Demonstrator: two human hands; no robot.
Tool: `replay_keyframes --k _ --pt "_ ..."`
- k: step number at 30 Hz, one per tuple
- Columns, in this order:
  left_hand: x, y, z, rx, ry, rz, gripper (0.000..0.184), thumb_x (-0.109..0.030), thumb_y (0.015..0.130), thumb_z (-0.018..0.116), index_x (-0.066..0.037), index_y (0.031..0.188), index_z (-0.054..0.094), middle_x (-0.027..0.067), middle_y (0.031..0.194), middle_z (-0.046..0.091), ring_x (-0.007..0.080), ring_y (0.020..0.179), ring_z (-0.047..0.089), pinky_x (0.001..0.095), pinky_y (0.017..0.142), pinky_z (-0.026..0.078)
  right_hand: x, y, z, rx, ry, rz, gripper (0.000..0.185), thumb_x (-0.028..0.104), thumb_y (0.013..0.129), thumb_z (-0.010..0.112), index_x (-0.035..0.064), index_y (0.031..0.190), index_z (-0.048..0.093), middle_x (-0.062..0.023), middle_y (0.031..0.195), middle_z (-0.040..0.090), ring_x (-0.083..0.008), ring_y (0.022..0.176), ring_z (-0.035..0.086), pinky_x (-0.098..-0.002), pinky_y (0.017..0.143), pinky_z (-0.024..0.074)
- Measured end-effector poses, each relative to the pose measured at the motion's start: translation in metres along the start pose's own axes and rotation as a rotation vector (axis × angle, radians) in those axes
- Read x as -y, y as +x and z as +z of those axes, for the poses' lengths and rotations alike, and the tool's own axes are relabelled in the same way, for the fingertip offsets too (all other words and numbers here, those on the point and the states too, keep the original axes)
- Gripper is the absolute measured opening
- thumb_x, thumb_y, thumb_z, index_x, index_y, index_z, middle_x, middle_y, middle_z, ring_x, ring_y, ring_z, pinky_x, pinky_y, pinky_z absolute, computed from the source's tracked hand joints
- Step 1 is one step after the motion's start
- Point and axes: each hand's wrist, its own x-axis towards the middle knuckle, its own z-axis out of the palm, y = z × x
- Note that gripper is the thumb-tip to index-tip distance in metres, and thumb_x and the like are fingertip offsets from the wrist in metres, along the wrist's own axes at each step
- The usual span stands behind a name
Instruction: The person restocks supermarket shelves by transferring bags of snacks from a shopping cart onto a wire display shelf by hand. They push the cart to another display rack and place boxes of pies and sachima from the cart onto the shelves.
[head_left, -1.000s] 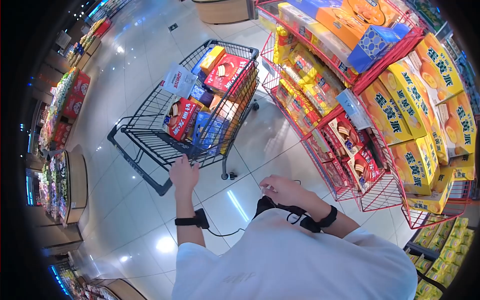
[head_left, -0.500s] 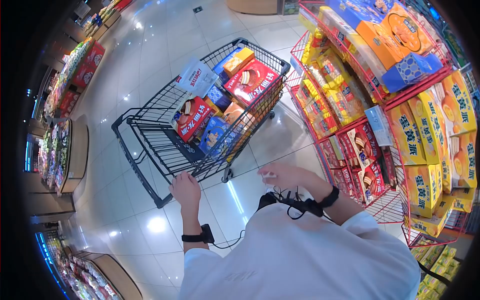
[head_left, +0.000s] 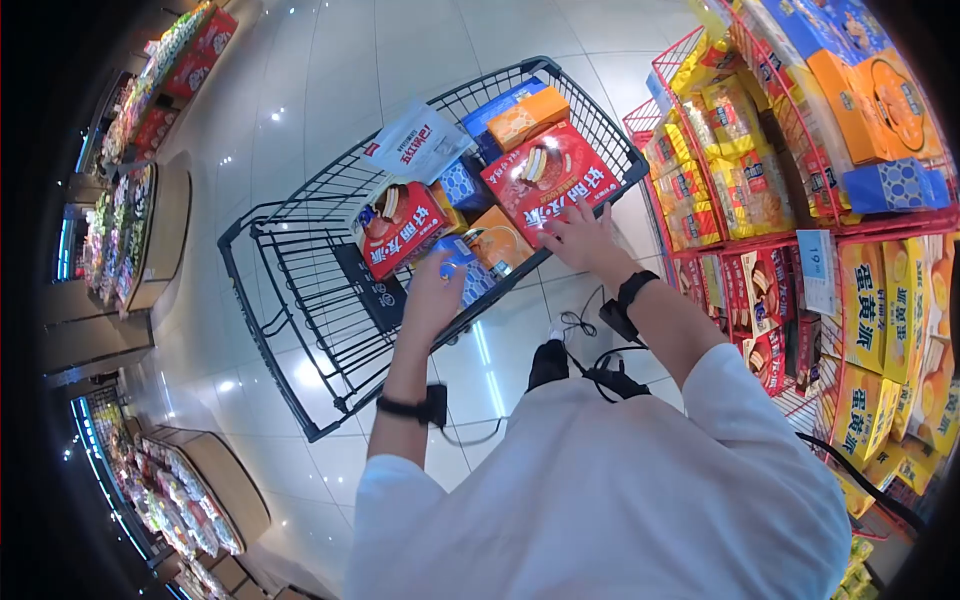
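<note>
A black wire shopping cart (head_left: 262, 310) stands before me with several boxes inside. My left hand (head_left: 432, 300) reaches over its near side at a blue patterned box (head_left: 478, 284), fingers apart; whether it touches the box I cannot tell. My right hand (head_left: 583, 238) is open, fingers spread at the lower edge of a large red snack box (head_left: 550, 178). A smaller red box (head_left: 402, 228) leans beside my left hand. Between them lie an orange box (head_left: 500, 240) and a small blue box (head_left: 458, 186). At the far end is an orange-topped box (head_left: 528, 116).
A red wire display rack (head_left: 690, 245) stands close on the right, with yellow packs (head_left: 740, 120), yellow boxes (head_left: 870, 310) and a price card (head_left: 816, 270). A printed sign (head_left: 415, 142) sits on the cart's far side. Produce stands (head_left: 160, 240) line the left. Cables hang at my waist.
Both hands have moved forward over the cart's near side, the left to the blue box and the right to the large red box. The cart now appears closer.
</note>
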Motion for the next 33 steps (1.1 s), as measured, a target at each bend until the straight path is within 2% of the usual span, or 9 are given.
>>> replay_keyframes --k 4,7,12,16,19,25,29,30,33 --pt "0.016 0.096 0.084 0.296 -0.563 -0.413 0.055 -0.037 0.094 0.064 -0.001 0.134 0.051 0.0130 0.133 0.057 0.0261 0.117 0.056 0.0383 0.096 0.046 -0.003 -0.006 0.016 -0.019 0.073 -0.067 0.048 0.054 0.098 0.044 0.0194 0.126 0.062 -0.0186 0.149 0.040 -0.0369 0.144 0.027 -0.0750 0.110 0.0083" --pt "0.004 0.122 0.106 0.469 -0.843 -0.718 0.053 -0.040 0.093 0.065 -0.009 0.133 0.052 0.0101 0.122 0.061 0.0257 0.107 0.057 0.0367 0.093 0.047 0.002 -0.009 0.015 0.039 0.056 -0.021 0.046 0.053 0.100 0.039 0.0217 0.128 0.060 -0.0103 0.141 0.044 -0.0303 0.141 0.029 -0.0731 0.111 0.0072" --pt "0.045 0.144 0.148 0.587 -0.745 -0.813 0.054 -0.045 0.090 0.067 -0.015 0.132 0.051 0.0084 0.135 0.052 0.0289 0.111 0.053 0.0438 0.097 0.044 0.016 -0.014 0.030 0.101 0.144 -0.002 0.040 0.048 0.101 0.040 0.0205 0.121 0.062 -0.0072 0.132 0.046 -0.0266 0.137 0.033 -0.0737 0.109 0.0103" --pt "0.059 0.132 0.164 0.375 -0.515 -0.932 0.043 -0.040 0.090 0.070 -0.018 0.125 0.058 0.0062 0.123 0.062 0.0290 0.112 0.055 0.0476 0.097 0.045 0.026 -0.022 0.027 0.188 0.273 0.002 0.037 0.044 0.099 0.044 0.0202 0.121 0.062 -0.0112 0.132 0.048 -0.0299 0.139 0.031 -0.0734 0.111 0.0008" --pt "0.086 0.136 0.181 0.414 -1.249 -0.984 0.032 -0.023 0.092 0.071 -0.018 0.122 0.060 0.0040 0.117 0.067 0.0218 0.106 0.062 0.0463 0.097 0.049 0.027 -0.022 0.026 0.190 0.320 0.006 0.036 0.044 0.097 0.048 0.0190 0.119 0.062 -0.0100 0.132 0.047 -0.0297 0.139 0.030 -0.0740 0.111 -0.0001" --pt "0.089 0.128 0.169 0.357 -1.114 -0.931 0.029 -0.021 0.089 0.075 -0.015 0.115 0.064 0.0044 0.111 0.067 0.0224 0.104 0.063 0.0427 0.093 0.049 0.036 -0.026 0.050 0.065 0.364 0.015 0.043 0.045 0.094 0.052 0.0186 0.128 0.058 -0.0097 0.133 0.048 -0.0294 0.139 0.031 -0.0759 0.109 -0.0019" --pt "0.067 0.126 0.138 0.400 -1.215 -1.013 0.036 -0.027 0.086 0.078 -0.015 0.116 0.063 0.0068 0.113 0.063 0.0230 0.107 0.056 0.0433 0.094 0.047 0.026 -0.011 0.075 -0.012 0.609 -0.159 0.048 0.043 0.092 0.059 0.0146 0.131 0.056 -0.0126 0.127 0.055 -0.0340 0.133 0.038 -0.0571 0.113 0.0192" --pt "0.097 0.139 0.148 0.450 -1.215 -0.998 0.040 -0.030 0.087 0.077 -0.014 0.120 0.062 0.0086 0.118 0.061 0.0256 0.112 0.055 0.0478 0.099 0.046 0.023 -0.010 0.064 -0.058 0.632 -0.219 0.042 0.035 0.091 0.063 0.0093 0.125 0.059 -0.0157 0.116 0.062 -0.0363 0.121 0.051 -0.0468 0.106 0.0353" --pt "0.050 0.140 0.110 0.519 -1.090 -0.784 0.049 -0.033 0.089 0.074 -0.010 0.128 0.056 0.0103 0.121 0.061 0.0266 0.116 0.055 0.0546 0.101 0.044 0.003 -0.013 0.049 -0.012 0.931 -0.166 0.035 0.029 0.093 0.063 0.0061 0.119 0.061 -0.0154 0.107 0.067 -0.0315 0.106 0.062 -0.0431 0.093 0.0469"
